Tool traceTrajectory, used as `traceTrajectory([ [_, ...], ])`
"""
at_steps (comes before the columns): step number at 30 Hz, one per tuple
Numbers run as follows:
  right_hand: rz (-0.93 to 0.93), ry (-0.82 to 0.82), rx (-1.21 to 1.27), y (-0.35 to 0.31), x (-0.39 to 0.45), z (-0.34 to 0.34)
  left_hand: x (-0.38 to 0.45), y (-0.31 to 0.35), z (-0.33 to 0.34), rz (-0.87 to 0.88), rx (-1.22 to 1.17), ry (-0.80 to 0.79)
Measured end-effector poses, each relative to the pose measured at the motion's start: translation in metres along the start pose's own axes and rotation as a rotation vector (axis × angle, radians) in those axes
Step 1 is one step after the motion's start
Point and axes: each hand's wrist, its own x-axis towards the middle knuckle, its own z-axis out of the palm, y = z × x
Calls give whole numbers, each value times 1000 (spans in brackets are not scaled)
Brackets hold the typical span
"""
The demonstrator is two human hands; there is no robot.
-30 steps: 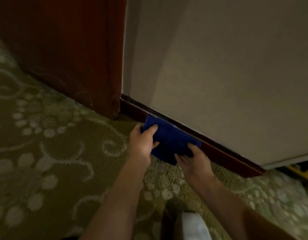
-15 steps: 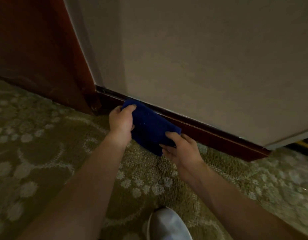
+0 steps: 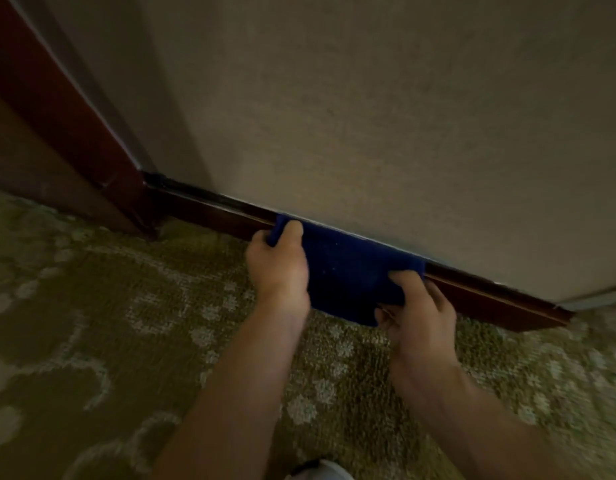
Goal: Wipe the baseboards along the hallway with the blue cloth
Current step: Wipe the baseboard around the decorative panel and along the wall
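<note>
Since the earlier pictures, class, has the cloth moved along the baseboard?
Yes. The cloth has slid right along the baseboard, away from the door frame it was beside.

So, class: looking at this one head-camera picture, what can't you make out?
- Baseboard behind the blue cloth: covered by the cloth.
- Right hand fingertips: tucked under the cloth.
- White shoe: cut off by the bottom edge.
- Dust on the baseboard: too dark to tell.

A green carpet (image 3: pixel 91 341) with pale floral pattern covers the floor. A beige wall (image 3: pixel 368 116) stands above, a dark red door frame (image 3: pixel 67 123) at left. A white shoe tip (image 3: pixel 325 471) shows below.
</note>
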Motion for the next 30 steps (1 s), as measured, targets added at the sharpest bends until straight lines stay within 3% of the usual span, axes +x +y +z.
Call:
traceTrajectory([
  [5,199,-292,-92,23,-6,39,35,35,-29,100,27,155],
  [9,180,-120,-5,7,8,32,16,21,-10,145,-68,153],
  [14,91,127,50,-2,14,7,-14,-7,5,28,26,-89],
  [18,122,62,7,-1,0,10,6,23,-19,2,55,-125],
  [23,272,-137,-36,4,-4,36,19,20,-19,54,-97,73],
  [27,223,-57,9,-7,5,21,5,0,8,122,-212,161],
  [30,154,109,96,-7,5,-8,-23,-28,34,97,-182,77],
])
